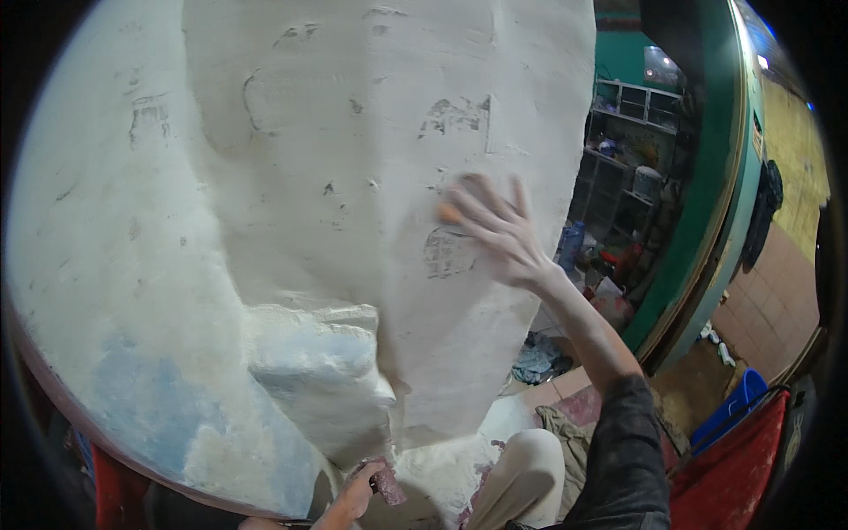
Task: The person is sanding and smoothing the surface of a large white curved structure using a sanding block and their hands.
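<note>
A large sculpted form with a white, plaster-like coat (291, 177) fills the view, with grey scuffs on its face and a pale blue patch low on the left. My right hand (499, 230), smeared by motion and dusted white, lies with its fingers spread against the upright ridge beside a grey scuffed patch. A small orange spot shows at one of its fingertips; what it is I cannot make out. Low in the middle, my left hand (355, 495) is closed on a rough reddish-purple piece (389, 485), near the foot of the form. Part of that hand is cut off below.
A raised block-like ledge (314, 353) juts from the form at lower middle. To the right are a green door frame (707, 212), shelves with containers (636, 132), a blue bucket (733, 408) and a red surface (733, 468). Crumpled cloth (539, 358) lies on the floor beyond my knee.
</note>
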Demonstrator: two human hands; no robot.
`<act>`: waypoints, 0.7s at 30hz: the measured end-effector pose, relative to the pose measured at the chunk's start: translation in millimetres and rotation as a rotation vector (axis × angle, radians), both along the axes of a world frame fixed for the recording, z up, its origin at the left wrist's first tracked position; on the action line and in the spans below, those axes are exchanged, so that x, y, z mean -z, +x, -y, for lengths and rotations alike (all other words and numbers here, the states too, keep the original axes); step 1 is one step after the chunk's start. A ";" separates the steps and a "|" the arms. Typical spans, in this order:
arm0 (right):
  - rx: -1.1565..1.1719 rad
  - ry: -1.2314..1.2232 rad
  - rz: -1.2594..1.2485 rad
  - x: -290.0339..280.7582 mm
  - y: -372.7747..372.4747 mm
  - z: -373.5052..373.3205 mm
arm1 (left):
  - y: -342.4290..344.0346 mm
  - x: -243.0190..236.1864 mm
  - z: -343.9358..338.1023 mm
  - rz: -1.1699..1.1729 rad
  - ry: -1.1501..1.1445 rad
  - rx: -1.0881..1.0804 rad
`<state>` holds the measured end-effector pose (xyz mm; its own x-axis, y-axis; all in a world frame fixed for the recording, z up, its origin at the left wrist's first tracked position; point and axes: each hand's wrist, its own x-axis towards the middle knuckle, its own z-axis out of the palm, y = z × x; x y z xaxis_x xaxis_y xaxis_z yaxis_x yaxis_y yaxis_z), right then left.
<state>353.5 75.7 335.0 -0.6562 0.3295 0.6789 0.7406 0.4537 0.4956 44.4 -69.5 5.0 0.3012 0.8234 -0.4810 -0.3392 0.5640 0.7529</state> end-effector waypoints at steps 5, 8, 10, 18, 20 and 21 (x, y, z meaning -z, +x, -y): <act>-0.172 0.001 0.256 -32.4 -41.6 -11.7 | -0.8 7.4 -1.6 -0.069 -0.009 -0.028; 0.118 0.194 0.300 -15.3 34.5 -10.5 | -13.2 21.1 -6.6 -0.050 0.035 -0.050; 0.219 0.299 0.263 5.7 76.4 -12.1 | -10.9 20.9 -13.7 -0.038 0.049 -0.054; -0.025 -0.038 0.440 -34.5 -17.6 -14.9 | 5.5 8.1 -2.2 -0.032 0.003 0.068; 0.000 -0.021 0.454 -36.9 -7.1 -14.3 | -1.5 8.9 0.6 -0.051 -0.008 0.014; 0.088 0.026 0.458 -34.4 11.3 -8.9 | -7.8 7.2 3.0 -0.065 -0.015 0.002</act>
